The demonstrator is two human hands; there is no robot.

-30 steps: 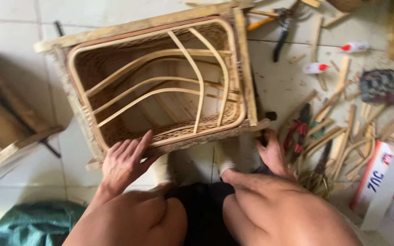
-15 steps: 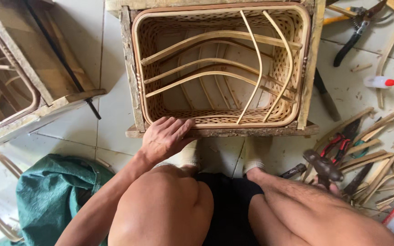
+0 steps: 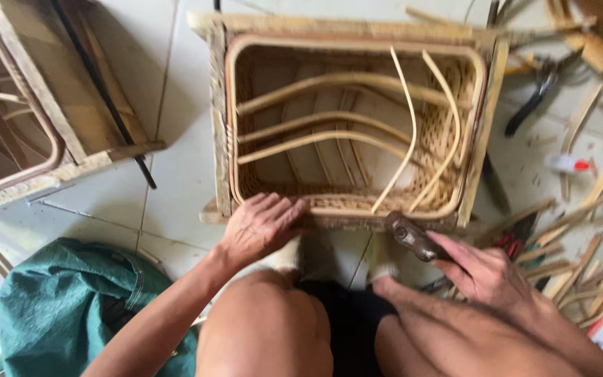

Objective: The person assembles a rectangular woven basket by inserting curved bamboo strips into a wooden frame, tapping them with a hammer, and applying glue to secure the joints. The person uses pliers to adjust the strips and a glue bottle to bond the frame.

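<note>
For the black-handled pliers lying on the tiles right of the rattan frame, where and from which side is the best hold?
Grip the pliers by the paired black handles, which lie flat and point down-left toward the frame. Come from above: the handles sit on bare tile, while the jaw end lies among cane offcuts. This is a judgement from its pose.

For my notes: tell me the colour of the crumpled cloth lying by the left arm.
Dark green; the cloth shows plainly in the head view.
</note>
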